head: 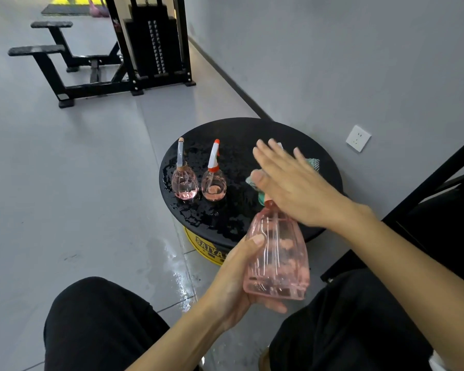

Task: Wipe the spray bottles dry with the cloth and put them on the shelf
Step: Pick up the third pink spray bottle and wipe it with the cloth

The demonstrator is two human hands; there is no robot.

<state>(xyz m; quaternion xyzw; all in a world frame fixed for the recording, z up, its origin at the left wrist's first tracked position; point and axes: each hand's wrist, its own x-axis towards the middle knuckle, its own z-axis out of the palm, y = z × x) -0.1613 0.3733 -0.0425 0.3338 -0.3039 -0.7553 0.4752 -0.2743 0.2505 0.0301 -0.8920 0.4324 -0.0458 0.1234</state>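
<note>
My left hand (235, 279) grips a pink see-through spray bottle (277, 257) by its body, held above my lap in front of the round black table (252, 129). My right hand (292, 183) hovers over the bottle's top with fingers straight and spread, above a green cloth (314, 163) that lies on the table and is mostly hidden by the hand. Two more pink spray bottles stand on the wet table top: one with a clear nozzle (184, 180) on the left, one with a white and red nozzle (214, 180) beside it.
Water drops cover the table, and a wet patch (177, 277) spreads on the grey floor below. A black weight machine (150, 44) stands at the back. A black frame (426, 188) rises at the right by the wall, near a white socket (358, 138).
</note>
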